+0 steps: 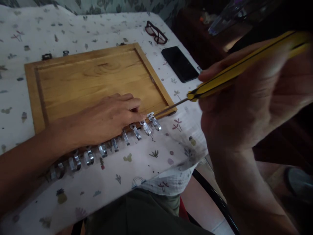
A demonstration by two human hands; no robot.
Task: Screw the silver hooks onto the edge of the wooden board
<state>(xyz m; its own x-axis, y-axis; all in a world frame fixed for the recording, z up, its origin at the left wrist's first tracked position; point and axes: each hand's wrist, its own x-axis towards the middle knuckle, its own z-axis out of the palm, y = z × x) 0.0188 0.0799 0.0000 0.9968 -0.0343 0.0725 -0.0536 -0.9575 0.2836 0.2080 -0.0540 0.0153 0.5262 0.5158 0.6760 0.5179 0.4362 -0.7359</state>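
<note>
A yellow-handled screwdriver (220, 75) is gripped in my right hand (234, 114), which is closed around its handle. Its thin shaft slants down left to a metal clip (154, 121) at the near right corner of a framed wooden board (85, 81). My left hand (114, 114) lies over the board's near edge with its fingers curled. One of its fingertips presses at the plate of that same clip. Several more curved metal clips (135, 132) line this edge, their loops pointing towards me. Part of the row is shaded by my left forearm.
A patterned cloth (168, 147) covers the table and hangs over its near right edge. Behind the board's right side lie a black phone (181, 63) and dark-framed glasses (156, 32). Small dark fittings (47, 56) show along the board's far edge.
</note>
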